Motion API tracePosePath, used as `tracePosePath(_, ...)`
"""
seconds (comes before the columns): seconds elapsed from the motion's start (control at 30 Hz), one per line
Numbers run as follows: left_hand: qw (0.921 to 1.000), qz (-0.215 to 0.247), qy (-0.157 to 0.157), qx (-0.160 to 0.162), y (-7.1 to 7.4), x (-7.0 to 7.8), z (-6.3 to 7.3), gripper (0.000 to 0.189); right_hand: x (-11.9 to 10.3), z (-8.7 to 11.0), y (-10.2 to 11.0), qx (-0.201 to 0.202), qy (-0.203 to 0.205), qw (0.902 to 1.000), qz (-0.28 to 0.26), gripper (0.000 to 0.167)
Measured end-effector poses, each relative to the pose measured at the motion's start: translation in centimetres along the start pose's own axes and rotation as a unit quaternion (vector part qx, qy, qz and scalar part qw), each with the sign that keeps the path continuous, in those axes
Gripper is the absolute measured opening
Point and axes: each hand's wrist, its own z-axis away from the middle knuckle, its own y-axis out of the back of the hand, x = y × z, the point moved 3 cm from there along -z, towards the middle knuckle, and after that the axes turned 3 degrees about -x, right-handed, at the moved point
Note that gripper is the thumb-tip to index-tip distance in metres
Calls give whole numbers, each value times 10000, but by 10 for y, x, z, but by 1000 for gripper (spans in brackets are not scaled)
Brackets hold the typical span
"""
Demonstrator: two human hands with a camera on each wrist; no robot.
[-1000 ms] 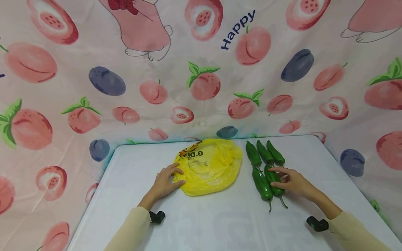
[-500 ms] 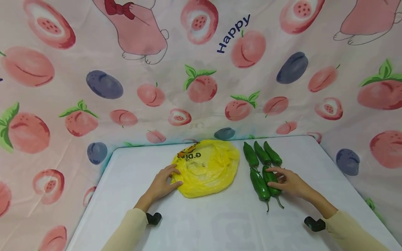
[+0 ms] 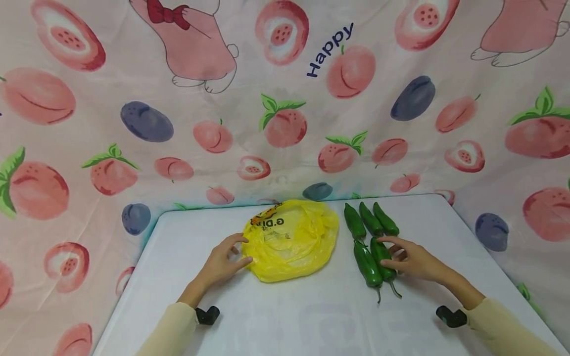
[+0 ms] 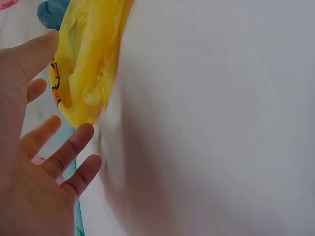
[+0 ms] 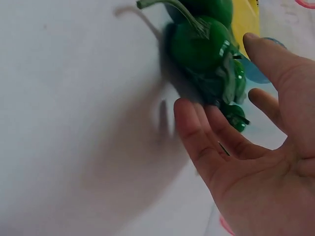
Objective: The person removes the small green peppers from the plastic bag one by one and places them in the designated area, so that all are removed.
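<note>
A crumpled yellow plastic bag (image 3: 289, 247) with black print lies on the white table. Just off its left edge is my left hand (image 3: 221, 262), fingers relaxed and spread, holding nothing. In the left wrist view that hand (image 4: 47, 167) has a gap between thumb and fingers beside the bag (image 4: 91, 64). Several green chili peppers (image 3: 367, 264) lie in two rows right of the bag. My right hand (image 3: 414, 257) is at the near-row right pepper (image 3: 383, 257), covering part of it. The right wrist view shows its fingers loosely extended beside the peppers (image 5: 202, 46), not wrapped around any.
The white table (image 3: 311, 321) ends at a back edge against a hanging cloth (image 3: 285, 123) printed with peaches and plums. Both forearms wear pale sleeves with a small black device, such as the left one (image 3: 208, 315), at each wrist.
My left hand has drawn back slightly to the left, away from the bag's edge. My right hand has stayed by the same pepper, its wrist shifting slightly right. Bag and peppers lie as before.
</note>
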Motion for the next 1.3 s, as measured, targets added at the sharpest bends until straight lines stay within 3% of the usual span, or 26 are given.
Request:
tracePosePath(0.27, 9998, 145, -61, 152, 17, 7, 14, 59, -9, 3, 15, 20, 9, 10000, 48, 76)
tracePosePath(0.53, 9995, 117, 141, 262, 30, 3, 29, 63, -24, 7, 26, 473, 240, 9982, 265, 74)
tracePosePath(1.0, 9989, 27, 200, 414, 34, 0, 38, 63, -23, 6, 27, 674, 238, 9971, 255, 73)
tracePosePath(1.3, 9956, -792, 44, 508, 36, -1, 31, 68, -34, -6, 25, 960, 537, 9882, 1068, 78)
